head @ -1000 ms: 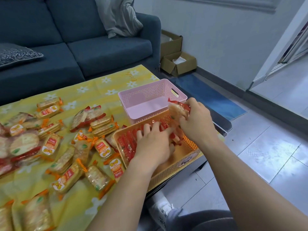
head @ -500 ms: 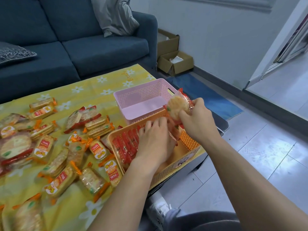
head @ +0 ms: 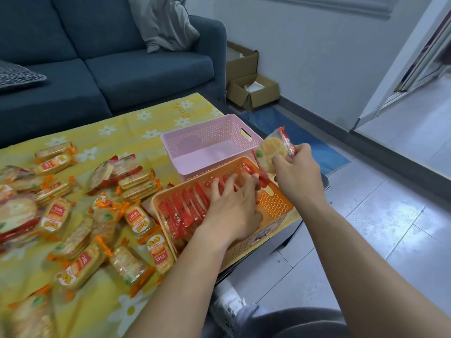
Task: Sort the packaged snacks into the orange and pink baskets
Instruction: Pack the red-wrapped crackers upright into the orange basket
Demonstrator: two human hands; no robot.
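Observation:
An orange basket (head: 275, 203) stands at the table's right edge with a row of red-wrapped snacks (head: 185, 208) standing inside. My left hand (head: 231, 206) lies flat on that row, fingers spread and pressing against the packs. Above the basket's far right corner, my right hand (head: 296, 169) pinches a round red-wrapped rice cracker pack (head: 272, 148). Behind it sits the pink basket (head: 195, 142), with nothing visible inside. Several orange-wrapped snack packs (head: 136, 219) and a few red ones (head: 107, 172) lie loose on the yellow floral tablecloth (head: 117, 132).
A dark blue sofa (head: 122, 69) with a grey cushion stands behind the table. Cardboard boxes (head: 253, 91) sit on the floor by the wall, beside a blue mat (head: 312, 147). The table edge drops to a tiled floor on the right.
My right hand has lifted the round cracker pack up and to the right, away from the orange basket's row. My left hand stays pressed on the red packs.

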